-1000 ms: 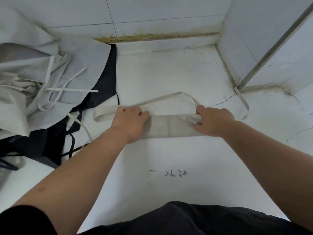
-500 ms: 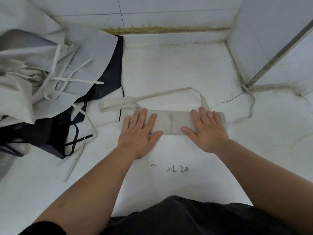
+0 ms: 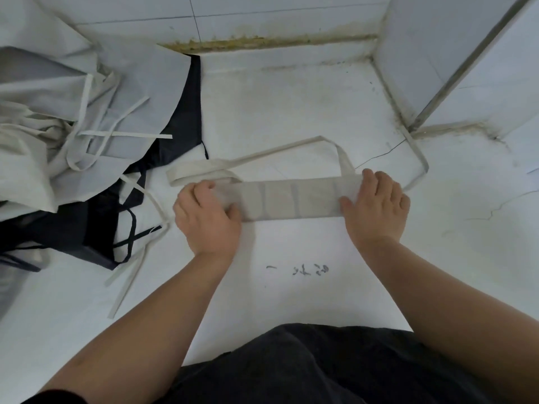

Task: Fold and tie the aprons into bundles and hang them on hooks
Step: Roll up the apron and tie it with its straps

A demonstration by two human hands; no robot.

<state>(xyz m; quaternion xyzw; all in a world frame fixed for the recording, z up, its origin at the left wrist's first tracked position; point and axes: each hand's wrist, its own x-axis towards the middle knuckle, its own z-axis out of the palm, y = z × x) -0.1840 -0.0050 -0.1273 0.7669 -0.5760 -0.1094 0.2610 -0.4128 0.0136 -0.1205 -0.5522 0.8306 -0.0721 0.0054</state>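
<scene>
A beige apron [image 3: 291, 201], folded into a long narrow strip, lies across the white counter [image 3: 291, 106] in front of me. My left hand [image 3: 207, 220] grips its left end, fingers curled over the far edge and thumb on the near edge. My right hand [image 3: 376, 205] grips the right end the same way. The apron's straps [image 3: 277, 150] loop loosely behind the strip, and one strap [image 3: 420, 161] trails off to the right toward the wall corner.
A heap of loose light-grey and beige aprons [image 3: 58, 112] with tangled ties fills the left side, over a dark apron [image 3: 180, 135]. Tiled walls close the back, and a panel [image 3: 466, 68] stands at the right. Faint marks [image 3: 309, 269] are on the counter.
Both hands pressed flat on the strip half a second ago. They have since slid outward to its two ends and curled round them, so the strip's middle now shows.
</scene>
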